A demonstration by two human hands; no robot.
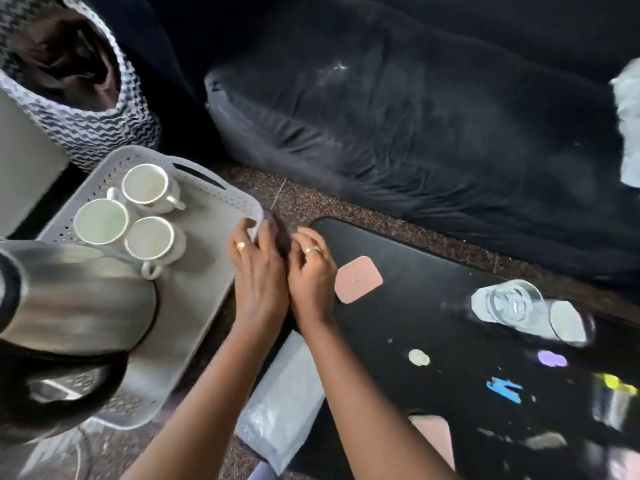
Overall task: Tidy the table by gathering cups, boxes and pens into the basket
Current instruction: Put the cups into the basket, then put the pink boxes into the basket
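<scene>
**Hands at the basket's right rim**

A grey perforated basket (194,306) is seen at the left, holding three white cups (149,237) at its far end and a steel kettle (72,299) at its near end. The basket's far right corner is gripped by the left hand (258,271), with the fingers curled over the rim. The right hand (311,271) is held just beside it, touching it, fingers loosely curled; whether anything is held in it cannot be told. To the right, a black bench (433,341) carries a pink square pad (358,279), two clear glasses (509,301) lying on their sides, and small coloured scraps. A dark sofa (433,116) is seen beyond, and a zigzag-patterned fabric bin (104,129) at the far left.
</scene>
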